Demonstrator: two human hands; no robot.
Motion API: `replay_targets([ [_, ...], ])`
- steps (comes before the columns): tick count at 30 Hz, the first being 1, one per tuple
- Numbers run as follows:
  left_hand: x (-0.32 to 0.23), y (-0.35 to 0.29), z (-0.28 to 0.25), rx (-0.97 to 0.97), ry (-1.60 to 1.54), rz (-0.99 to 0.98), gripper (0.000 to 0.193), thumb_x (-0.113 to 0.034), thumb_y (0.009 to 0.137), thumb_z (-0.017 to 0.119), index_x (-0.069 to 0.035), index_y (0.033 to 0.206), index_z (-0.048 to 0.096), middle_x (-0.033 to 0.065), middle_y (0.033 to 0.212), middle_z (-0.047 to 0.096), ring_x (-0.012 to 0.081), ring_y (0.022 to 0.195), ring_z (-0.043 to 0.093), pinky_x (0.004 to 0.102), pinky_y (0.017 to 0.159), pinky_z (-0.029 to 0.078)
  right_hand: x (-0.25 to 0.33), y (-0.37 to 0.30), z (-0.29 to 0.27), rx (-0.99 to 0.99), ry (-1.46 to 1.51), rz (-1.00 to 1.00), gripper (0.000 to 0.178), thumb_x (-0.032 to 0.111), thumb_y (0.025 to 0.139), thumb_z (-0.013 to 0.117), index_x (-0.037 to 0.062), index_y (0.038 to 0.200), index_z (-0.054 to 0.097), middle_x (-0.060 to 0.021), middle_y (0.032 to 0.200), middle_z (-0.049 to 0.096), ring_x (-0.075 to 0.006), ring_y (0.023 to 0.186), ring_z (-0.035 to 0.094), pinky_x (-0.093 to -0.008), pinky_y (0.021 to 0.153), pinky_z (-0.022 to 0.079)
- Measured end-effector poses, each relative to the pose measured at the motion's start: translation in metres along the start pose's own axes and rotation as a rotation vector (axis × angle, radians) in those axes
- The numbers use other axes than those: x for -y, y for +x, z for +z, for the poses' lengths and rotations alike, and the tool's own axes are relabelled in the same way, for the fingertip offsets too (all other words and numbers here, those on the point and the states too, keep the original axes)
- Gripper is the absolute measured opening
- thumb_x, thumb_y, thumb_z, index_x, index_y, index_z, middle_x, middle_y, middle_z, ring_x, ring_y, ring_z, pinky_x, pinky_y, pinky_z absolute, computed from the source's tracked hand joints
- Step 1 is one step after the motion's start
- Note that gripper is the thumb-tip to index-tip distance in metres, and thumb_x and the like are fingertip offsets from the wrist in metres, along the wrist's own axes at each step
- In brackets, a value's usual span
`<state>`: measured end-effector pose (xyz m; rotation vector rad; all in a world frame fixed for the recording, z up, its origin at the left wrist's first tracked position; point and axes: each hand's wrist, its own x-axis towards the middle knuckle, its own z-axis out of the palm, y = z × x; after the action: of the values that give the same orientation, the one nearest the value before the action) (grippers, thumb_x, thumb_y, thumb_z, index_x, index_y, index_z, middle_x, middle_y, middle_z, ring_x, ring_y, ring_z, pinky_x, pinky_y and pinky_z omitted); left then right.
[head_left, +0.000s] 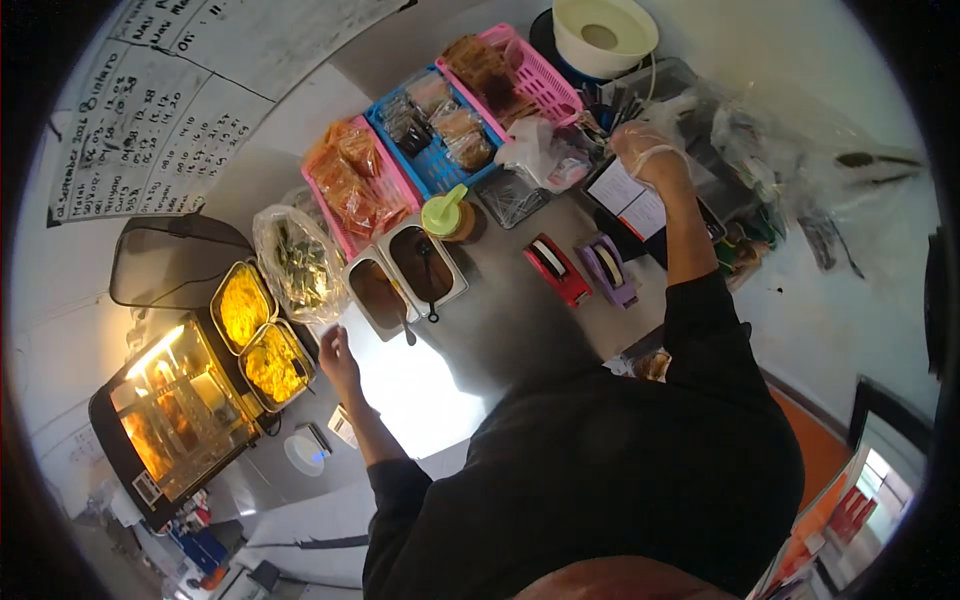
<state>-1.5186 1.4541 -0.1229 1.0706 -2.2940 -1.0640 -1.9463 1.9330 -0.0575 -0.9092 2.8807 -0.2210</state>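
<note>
My right hand [648, 158] reaches to the back right, over the top of a dark-framed tablet or flat screen [628, 205]. A clear plastic glove seems to cover it, with a pale band at the wrist; its fingers are too blurred to read. My left hand [340, 358] hovers at the left by the bright patch of counter, fingers loosely bent and apart, holding nothing I can see. Nearest to it are a metal pan of brown sauce [378, 296] with a spoon and a tray of yellow fried food [274, 364]. A second sauce pan [455, 288] holds a black ladle.
A red tape dispenser [556, 271] and a purple one [606, 270] stand mid-counter. Behind are a green-lidded jar [447, 214], a blue basket [440, 165], pink baskets of packets and a bag of greens [297, 262]. A lit food warmer [180, 410] stands at left.
</note>
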Motion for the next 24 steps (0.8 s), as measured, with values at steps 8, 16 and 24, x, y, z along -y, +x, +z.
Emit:
replay_targets([
  [8,0.023,0.132,0.076,-0.087,-0.044,0.122,0.031,-0.024,0.088,0.067,0.0,0.107,0.065,0.0125,0.106,0.067,0.022,0.097,0.062,0.0343,0.084,0.048,0.047,0.018,0.033,0.295,0.22,-0.143,0.014,0.017,0.081,0.064,0.0066,0.091,0.068,-0.0138,0.091,0.068,-0.0335,0.088,0.064,-0.0415,0.078,0.05],
  [16,-0.044,0.209,0.154,0.164,0.621,0.04,0.038,-0.038,0.082,0.065,-0.009,0.107,0.064,0.0158,0.109,0.066,0.0336,0.105,0.06,0.0491,0.089,0.044,0.064,0.013,0.088,0.376,0.487,-0.215,0.02,0.022,0.085,0.065,0.0056,0.097,0.065,-0.0151,0.093,0.065,-0.0328,0.094,0.062,-0.0411,0.083,0.048],
  [24,-0.027,0.206,0.17,0.113,0.716,0.243,0.028,-0.034,0.084,0.063,-0.019,0.107,0.063,0.0087,0.109,0.066,0.0298,0.109,0.058,0.0686,0.09,0.027,0.094,0.014,0.054,0.412,0.501,-0.091,0.027,0.032,0.087,0.063,0.0053,0.095,0.065,-0.0144,0.098,0.067,-0.0326,0.092,0.062,-0.0424,0.085,0.046],
])
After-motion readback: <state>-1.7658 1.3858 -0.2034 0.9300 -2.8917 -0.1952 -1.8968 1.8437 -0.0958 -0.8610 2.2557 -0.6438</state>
